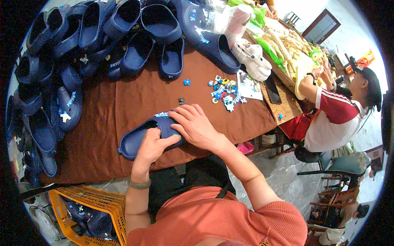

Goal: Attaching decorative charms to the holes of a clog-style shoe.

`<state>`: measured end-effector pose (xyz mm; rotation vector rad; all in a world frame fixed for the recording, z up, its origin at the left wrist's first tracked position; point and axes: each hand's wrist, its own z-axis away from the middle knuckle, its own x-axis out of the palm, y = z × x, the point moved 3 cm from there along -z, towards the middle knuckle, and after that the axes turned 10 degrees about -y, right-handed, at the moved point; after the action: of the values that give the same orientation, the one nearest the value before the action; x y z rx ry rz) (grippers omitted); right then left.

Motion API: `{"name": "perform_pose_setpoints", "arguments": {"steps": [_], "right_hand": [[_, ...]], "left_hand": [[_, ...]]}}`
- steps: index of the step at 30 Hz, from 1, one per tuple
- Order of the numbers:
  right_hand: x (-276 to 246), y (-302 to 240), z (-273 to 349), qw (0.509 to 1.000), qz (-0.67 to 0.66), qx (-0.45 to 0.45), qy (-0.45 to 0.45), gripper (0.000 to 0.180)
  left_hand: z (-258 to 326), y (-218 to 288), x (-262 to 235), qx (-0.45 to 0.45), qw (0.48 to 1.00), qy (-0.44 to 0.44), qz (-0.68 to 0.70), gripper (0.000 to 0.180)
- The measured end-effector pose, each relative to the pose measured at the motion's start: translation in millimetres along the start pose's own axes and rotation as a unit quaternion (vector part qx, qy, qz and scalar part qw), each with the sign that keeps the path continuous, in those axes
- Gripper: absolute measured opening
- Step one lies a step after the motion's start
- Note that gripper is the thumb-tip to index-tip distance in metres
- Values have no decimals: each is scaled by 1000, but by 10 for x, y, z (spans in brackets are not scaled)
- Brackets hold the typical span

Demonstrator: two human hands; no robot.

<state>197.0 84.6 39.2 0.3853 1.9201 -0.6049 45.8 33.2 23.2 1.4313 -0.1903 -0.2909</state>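
Note:
A navy foam clog [132, 142] lies on the brown cloth [98, 127] in front of me, heel to the left. My left hand [151, 148] grips it from the near side, its fingers reaching inside the opening and hidden there, its thumb along the upper. Over the toe part lies my right hand [196, 128], fingers bent across the top. Its thumb presses near a small greenish piece by the left thumb, mostly covered. A pale-blue letter charm [161, 114] shows on the clog's far side. Beyond the hands lie a blue flower charm [186, 82] and a small black piece [181, 101].
Navy clogs [137, 53] crowd the table's back and left. Assorted shoe charms [226, 93] lie loose near a printed sheet [250, 85], a white clog [252, 59] and a phone [272, 91]. An orange crate [90, 192] stands below left. A co-worker [332, 110] sits at right.

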Motion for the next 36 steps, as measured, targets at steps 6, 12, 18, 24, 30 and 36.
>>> {"name": "perform_pose_setpoints", "arguments": {"steps": [6, 12, 18, 24, 30, 36], "right_hand": [[137, -42, 278, 998, 41, 46, 32, 41], [87, 198, 513, 978, -152, 93, 111, 67], [151, 421, 684, 915, -322, 238, 41, 97], [194, 379, 666, 920, -326, 213, 36, 91], [69, 126, 518, 985, -152, 60, 51, 54], [96, 150, 481, 977, -193, 49, 80, 42]], "left_hand": [[-13, -183, -39, -41, 989, 55, -133, 23], [-74, -140, -20, -2, 997, 34, -65, 30], [-39, 78, -35, -4, 1000, -6, -20, 36], [-46, -95, -21, 12, 996, -4, -94, 37], [-49, -168, -47, -74, 991, -32, -106, 33], [-25, -120, -13, -4, 996, 16, -90, 38]]}}
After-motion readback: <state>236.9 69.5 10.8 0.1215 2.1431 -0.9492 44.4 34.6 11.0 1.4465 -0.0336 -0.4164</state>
